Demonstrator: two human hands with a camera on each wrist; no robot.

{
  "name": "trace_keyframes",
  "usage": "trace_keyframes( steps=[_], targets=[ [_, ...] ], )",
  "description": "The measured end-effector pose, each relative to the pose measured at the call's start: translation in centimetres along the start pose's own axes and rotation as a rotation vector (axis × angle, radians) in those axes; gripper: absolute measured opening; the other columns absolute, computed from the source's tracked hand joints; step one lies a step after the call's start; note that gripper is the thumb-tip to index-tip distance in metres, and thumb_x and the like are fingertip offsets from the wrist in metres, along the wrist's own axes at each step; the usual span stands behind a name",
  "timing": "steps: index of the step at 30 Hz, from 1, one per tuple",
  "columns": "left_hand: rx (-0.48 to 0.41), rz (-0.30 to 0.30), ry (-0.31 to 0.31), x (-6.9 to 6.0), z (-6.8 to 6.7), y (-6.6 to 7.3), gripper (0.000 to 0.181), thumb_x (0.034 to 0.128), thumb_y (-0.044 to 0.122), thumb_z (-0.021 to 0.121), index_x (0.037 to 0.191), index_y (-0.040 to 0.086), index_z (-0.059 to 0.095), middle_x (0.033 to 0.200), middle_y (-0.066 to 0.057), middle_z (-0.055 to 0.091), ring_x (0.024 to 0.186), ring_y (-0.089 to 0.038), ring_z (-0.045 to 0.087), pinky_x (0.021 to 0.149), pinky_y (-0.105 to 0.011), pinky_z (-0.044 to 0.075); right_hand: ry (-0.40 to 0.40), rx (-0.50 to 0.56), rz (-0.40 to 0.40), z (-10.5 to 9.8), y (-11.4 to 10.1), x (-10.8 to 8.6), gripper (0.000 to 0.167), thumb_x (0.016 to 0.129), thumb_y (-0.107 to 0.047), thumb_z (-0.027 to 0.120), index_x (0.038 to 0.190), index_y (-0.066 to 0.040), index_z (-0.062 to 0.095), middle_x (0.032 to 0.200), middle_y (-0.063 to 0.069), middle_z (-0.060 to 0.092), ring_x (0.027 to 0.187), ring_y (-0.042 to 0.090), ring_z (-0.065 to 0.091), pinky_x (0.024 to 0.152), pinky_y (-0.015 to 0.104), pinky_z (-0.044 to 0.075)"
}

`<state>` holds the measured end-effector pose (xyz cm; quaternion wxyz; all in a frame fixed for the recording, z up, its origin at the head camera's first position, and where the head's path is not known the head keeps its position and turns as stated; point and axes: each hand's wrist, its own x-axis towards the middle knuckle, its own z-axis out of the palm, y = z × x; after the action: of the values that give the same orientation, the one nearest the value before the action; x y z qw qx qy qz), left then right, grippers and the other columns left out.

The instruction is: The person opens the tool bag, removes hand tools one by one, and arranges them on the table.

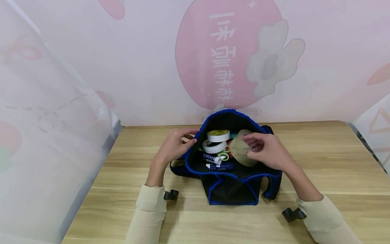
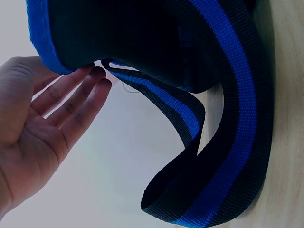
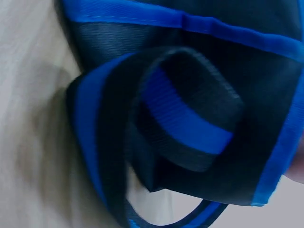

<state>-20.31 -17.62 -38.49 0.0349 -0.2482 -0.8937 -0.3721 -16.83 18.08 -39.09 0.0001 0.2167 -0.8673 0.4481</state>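
Observation:
A black bag with blue trim [image 1: 234,189] stands with its mouth wide on the table. My left hand [image 1: 176,144] pinches the left rim; the left wrist view shows that hand [image 2: 47,109] at the blue edging, with some fingertips hidden behind the fabric. Over the right side of the opening, my right hand [image 1: 268,150] holds a wide roll of beige clear tape [image 1: 239,149], tilted inside the bag. Only a sliver of the hand [image 3: 297,166] shows in the right wrist view. Inside lie white tape rolls [image 1: 218,136], a dark blue tube with a white cap [image 1: 210,158] and green-handled scissors [image 1: 223,156].
Black-and-blue straps loop out at both sides, one strap [image 2: 242,95] large in the left wrist view and another strap [image 3: 114,118] in the right. The wooden table [image 1: 122,203] ends at a printed pink-and-white backdrop [image 1: 146,67]. Another dark blue item [image 1: 223,166] lies low in the bag.

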Motion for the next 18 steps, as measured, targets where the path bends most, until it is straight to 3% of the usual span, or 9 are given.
trace_keyframes(
  steps=[18],
  targets=[
    [0.01,0.005,0.001,0.1,-0.2,-0.3,0.035,0.1026,0.008,0.071,0.137,0.008,0.073,0.134,-0.009,0.077,0.109,-0.028,0.078,0.084,-0.043,0.068,0.042,0.199,-0.038,-2.4,-2.4,-0.9,0.038,0.096,0.001,0.07,0.134,-0.002,0.072,0.125,0.017,0.075,0.1,0.005,0.07,0.085,0.016,0.059]
  ],
)
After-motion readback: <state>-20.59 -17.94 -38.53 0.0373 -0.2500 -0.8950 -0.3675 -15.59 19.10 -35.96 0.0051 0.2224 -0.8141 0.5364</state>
